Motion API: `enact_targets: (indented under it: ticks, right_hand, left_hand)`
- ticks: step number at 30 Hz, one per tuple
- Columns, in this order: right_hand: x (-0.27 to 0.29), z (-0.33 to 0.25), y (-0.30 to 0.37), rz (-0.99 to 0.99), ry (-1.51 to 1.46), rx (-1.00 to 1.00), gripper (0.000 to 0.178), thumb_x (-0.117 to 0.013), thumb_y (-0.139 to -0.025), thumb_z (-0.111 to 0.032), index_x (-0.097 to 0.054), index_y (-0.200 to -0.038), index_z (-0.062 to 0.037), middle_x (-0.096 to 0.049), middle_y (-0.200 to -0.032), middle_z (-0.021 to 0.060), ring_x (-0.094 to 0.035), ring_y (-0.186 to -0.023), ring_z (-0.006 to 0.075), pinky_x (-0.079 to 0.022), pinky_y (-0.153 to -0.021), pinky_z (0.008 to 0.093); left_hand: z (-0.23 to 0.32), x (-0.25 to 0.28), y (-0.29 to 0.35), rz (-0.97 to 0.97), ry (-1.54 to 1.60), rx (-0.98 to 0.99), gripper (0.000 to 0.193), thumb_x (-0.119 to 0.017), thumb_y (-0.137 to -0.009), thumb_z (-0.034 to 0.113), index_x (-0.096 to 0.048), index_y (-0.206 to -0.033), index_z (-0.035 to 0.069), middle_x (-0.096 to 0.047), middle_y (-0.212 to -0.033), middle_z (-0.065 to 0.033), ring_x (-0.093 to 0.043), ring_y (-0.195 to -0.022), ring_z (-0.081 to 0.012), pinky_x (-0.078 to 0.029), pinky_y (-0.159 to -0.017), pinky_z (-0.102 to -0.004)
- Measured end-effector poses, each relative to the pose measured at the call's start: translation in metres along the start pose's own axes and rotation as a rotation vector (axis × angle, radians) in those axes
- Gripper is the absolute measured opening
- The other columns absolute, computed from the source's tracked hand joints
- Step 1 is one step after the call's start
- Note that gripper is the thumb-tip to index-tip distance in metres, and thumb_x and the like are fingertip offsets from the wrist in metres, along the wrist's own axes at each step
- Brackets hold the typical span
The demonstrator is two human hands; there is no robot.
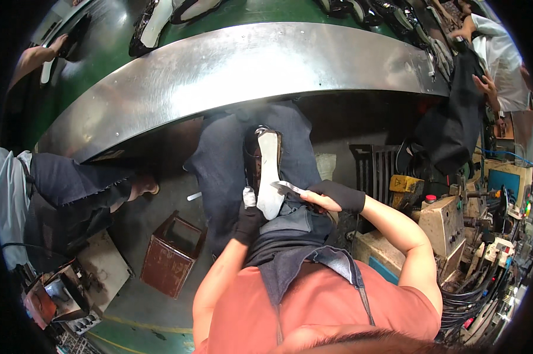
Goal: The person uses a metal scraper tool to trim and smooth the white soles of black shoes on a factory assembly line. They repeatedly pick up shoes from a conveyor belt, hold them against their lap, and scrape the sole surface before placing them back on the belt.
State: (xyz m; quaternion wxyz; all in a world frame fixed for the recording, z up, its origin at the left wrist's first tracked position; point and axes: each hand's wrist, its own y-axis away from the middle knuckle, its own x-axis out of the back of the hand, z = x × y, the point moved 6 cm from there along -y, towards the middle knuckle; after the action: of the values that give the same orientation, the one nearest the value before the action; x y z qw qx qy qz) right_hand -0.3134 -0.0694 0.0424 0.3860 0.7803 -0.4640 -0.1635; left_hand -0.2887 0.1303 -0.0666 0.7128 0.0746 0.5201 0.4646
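A dark, glossy shoe [269,171] lies between my thighs with its long white underside up, toe end away from me. My left hand [249,215], in a black fingerless covering with a white wrap on one digit, grips the shoe's near left side; part of its fingers is hidden. In my right hand [331,199], also black-covered, is a hand tool with a flat silver metal head [286,187]. This head is at the right edge of the white underside, near the shoe's heel end. Whether it touches the shoe I cannot tell.
A curved-looking metal bench edge [249,62] runs ahead, with several dark shoes on the green belt beyond. To the left stand a brown box-like stool [171,253] and a seated co-worker's legs [83,183]. Machines with cables [449,230] crowd the right, where another person stands.
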Motion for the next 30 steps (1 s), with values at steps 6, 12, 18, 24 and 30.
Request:
enact_targets:
  ticks: [6, 12, 18, 24, 30]
  right_hand:
    - [0.011, -0.054, 0.019, 0.013, 0.329, 0.145, 0.044, -0.05, -0.098, -0.039, -0.063, -0.087, 0.0013, -0.062, -0.071, 0.0143, -0.062, -0.065, 0.0219, -0.048, -0.064, 0.0334]
    - [-0.014, -0.112, 0.014, 0.138, 0.435, 0.815, 0.037, -0.054, -0.095, -0.039, -0.062, -0.093, -0.0026, -0.062, -0.085, 0.0203, -0.06, -0.078, 0.0382, -0.047, -0.069, 0.0431]
    - [0.014, -0.019, 0.004, 0.164, 0.532, 0.239, 0.034, -0.055, -0.095, -0.038, -0.064, -0.092, -0.0047, -0.064, -0.082, 0.0187, -0.062, -0.075, 0.036, -0.048, -0.066, 0.0414]
    - [-0.017, -0.094, 0.029, 0.156, 0.629, 0.472, 0.038, -0.059, -0.092, -0.04, -0.062, -0.085, -0.0024, -0.062, -0.079, 0.0185, -0.063, -0.071, 0.0352, -0.049, -0.062, 0.0428]
    - [-0.029, -0.085, -0.002, 0.107, 0.622, 0.712, 0.045, -0.052, -0.093, -0.047, -0.059, -0.081, -0.0037, -0.061, -0.078, 0.0152, -0.062, -0.073, 0.0364, -0.05, -0.063, 0.0454]
  left_hand:
    - [0.015, 0.012, -0.017, 0.116, -0.963, -0.471, 0.034, -0.056, -0.094, 0.029, -0.058, -0.11, -0.001, -0.068, -0.095, -0.0183, -0.066, -0.09, -0.0264, -0.05, -0.08, -0.0368]
    - [0.016, 0.007, 0.002, -0.227, -1.11, -0.479, 0.04, -0.066, -0.088, 0.025, -0.057, -0.119, 0.001, -0.066, -0.107, -0.0142, -0.064, -0.097, -0.0262, -0.048, -0.086, -0.0362]
    - [0.019, -0.009, 0.033, -0.044, -0.028, 0.025, 0.044, -0.047, -0.101, 0.038, -0.053, -0.123, 0.001, -0.064, -0.116, -0.0108, -0.061, -0.107, -0.0212, -0.046, -0.095, -0.0346]
    - [0.043, -0.027, 0.021, 0.177, -0.974, -0.29, 0.042, -0.057, -0.093, 0.028, -0.051, -0.124, 0.0, -0.066, -0.11, -0.0161, -0.064, -0.1, -0.0235, -0.051, -0.086, -0.0367]
    - [0.056, -0.047, 0.027, 0.041, -0.837, -0.209, 0.073, -0.076, -0.081, 0.029, -0.037, -0.135, -0.001, -0.061, -0.118, -0.0187, -0.062, -0.106, -0.0242, -0.051, -0.088, -0.0364]
